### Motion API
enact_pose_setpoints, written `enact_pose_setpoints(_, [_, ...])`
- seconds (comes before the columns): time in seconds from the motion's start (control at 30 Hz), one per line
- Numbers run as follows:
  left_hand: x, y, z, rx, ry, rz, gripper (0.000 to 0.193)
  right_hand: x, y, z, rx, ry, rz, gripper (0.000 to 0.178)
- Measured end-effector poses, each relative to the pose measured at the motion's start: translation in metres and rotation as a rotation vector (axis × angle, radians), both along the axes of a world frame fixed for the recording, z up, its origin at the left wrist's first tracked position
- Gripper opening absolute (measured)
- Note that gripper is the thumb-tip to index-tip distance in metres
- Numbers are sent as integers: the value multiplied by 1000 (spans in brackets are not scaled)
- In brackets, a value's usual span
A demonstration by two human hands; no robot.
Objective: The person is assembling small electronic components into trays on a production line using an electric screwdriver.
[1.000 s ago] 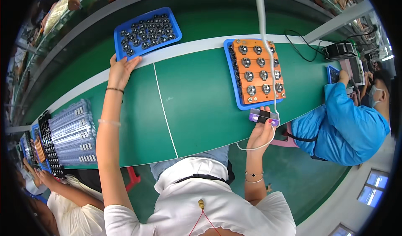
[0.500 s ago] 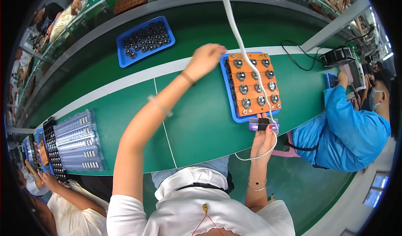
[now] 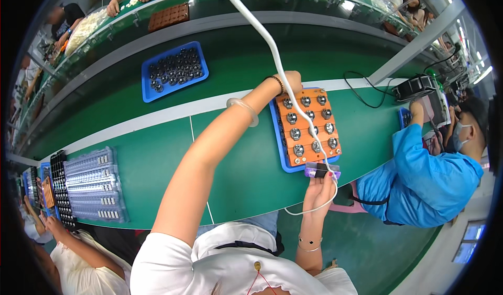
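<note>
My left hand (image 3: 293,80) is curled at the far edge of an orange plate (image 3: 303,124); its fingertips are hidden, and so is anything in them. Several round black-and-silver parts sit in rows on the plate, which lies on a blue tray (image 3: 286,165). At the near edge, my right hand (image 3: 318,187) is palm up, fingers closed around a small clear-purple box (image 3: 313,170) with a black band. Its thumb rests beside the box. A thick white cord (image 3: 266,35) hangs across the plate down to the box, and a thin white cable loops below.
Further back stands a blue tray (image 3: 148,91) of black parts. Clear plastic trays (image 3: 94,185) lie at left on the green table (image 3: 251,190). A black device (image 3: 414,88) with a cable is at right. Co-workers sit on both sides; one wears blue (image 3: 419,174).
My left hand has moved right, from beside the tray's far left corner to the plate's far edge. The right hand keeps its place by the near edge. The whole view has shifted slightly.
</note>
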State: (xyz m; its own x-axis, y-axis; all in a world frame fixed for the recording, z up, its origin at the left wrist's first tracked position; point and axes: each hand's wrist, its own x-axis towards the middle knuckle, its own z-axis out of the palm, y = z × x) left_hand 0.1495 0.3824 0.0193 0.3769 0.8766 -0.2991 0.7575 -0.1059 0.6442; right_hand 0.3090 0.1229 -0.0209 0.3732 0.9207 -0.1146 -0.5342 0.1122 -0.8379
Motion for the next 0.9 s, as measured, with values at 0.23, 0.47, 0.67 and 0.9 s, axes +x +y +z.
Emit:
enact_pose_setpoints(0.23, [-5,9,-8,-43,-11,63,18,0,1,-5,49,7,-3,29])
enact_pose_setpoints(0.47, [-18,-5,-10,-102,-240,161,16,6,0,-12,64,-6,28,39])
enact_pose_setpoints(0.67, [-74,-53,4,-190,-472,227,23,4,-8,13,143,-73,134,51])
enact_pose_setpoints(0.9, [-183,-225,1,-125,-705,591,18,-26,-25,8,23,-18,559,85])
